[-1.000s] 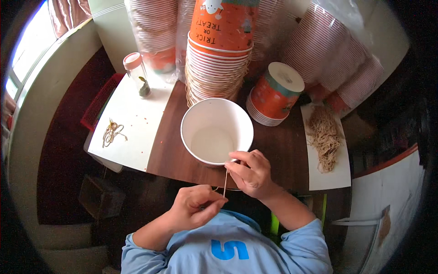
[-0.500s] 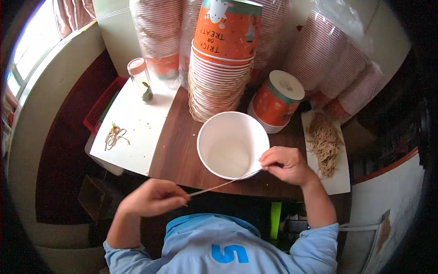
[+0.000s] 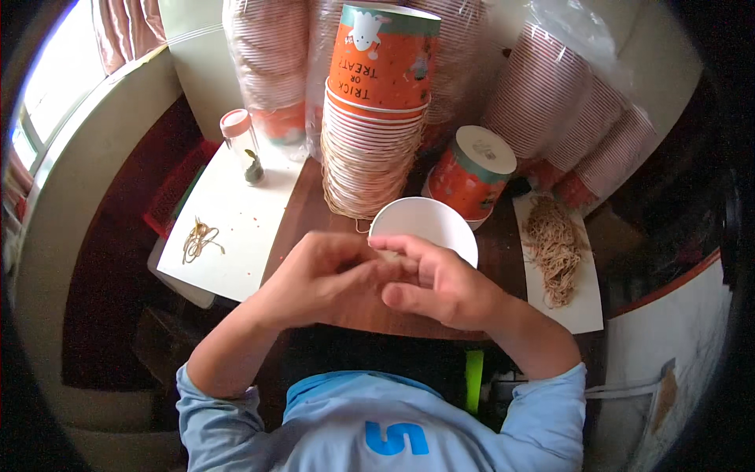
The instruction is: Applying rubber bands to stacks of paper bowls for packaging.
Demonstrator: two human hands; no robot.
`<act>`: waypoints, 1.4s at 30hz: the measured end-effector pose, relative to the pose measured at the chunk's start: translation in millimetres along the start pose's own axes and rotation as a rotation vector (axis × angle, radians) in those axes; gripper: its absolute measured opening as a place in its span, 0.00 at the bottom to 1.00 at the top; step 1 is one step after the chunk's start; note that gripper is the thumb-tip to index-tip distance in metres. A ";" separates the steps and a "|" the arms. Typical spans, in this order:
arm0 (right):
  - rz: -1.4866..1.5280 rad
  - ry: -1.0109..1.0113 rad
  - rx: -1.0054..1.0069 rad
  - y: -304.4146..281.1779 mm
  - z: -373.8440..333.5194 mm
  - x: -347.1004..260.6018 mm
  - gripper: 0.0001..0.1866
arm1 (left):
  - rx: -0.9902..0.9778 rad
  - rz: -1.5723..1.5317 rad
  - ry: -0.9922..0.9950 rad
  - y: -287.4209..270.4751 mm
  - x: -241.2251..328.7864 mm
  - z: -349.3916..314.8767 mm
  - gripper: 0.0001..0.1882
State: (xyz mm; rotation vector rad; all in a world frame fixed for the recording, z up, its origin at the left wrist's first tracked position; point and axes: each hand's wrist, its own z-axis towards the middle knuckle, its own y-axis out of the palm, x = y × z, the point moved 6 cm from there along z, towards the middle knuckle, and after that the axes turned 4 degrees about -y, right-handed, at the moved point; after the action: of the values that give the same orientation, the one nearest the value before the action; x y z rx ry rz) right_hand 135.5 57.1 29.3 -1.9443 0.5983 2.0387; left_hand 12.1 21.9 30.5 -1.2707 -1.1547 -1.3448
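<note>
Left hand (image 3: 318,283) and right hand (image 3: 450,293) just met mid-frame by the bucket (image 3: 432,224), probably fiddly fingerwork, can't tell what either's holding.

The brown tabletop (image 3: 504,263) lies open right of the white bucket (image 3: 432,219), whose far side orange bucket stacks (image 3: 373,149) block

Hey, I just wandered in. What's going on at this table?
A person in a light blue top has the left hand and right hand close together over the brown table's front. Whatever they may be holding is hidden. An open white bucket is just beyond, partly covered by the hands. Behind it rises a tall stack of upside-down orange buckets, and a tangle of tan cord lies off to the right.
</note>
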 end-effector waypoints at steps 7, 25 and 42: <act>-0.290 0.009 0.191 -49.2 0.7 -0.2 0.10 | -0.137 -0.178 -0.298 -12.7 -42.3 11.4 0.16; -0.934 -0.409 0.099 -17.6 -13.7 -34.7 0.35 | -0.236 0.036 -0.314 3.0 -31.3 -4.6 0.11; -0.839 -0.374 0.232 -21.2 -12.3 2.7 0.04 | -0.126 -0.395 -0.499 3.9 -66.4 -2.3 0.15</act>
State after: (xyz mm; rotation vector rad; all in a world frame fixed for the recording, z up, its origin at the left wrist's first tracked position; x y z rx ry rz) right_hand 156.0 69.8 23.9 -1.2938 -0.0773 1.6109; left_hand 18.2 20.4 -35.8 -1.5827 -1.7603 -1.4385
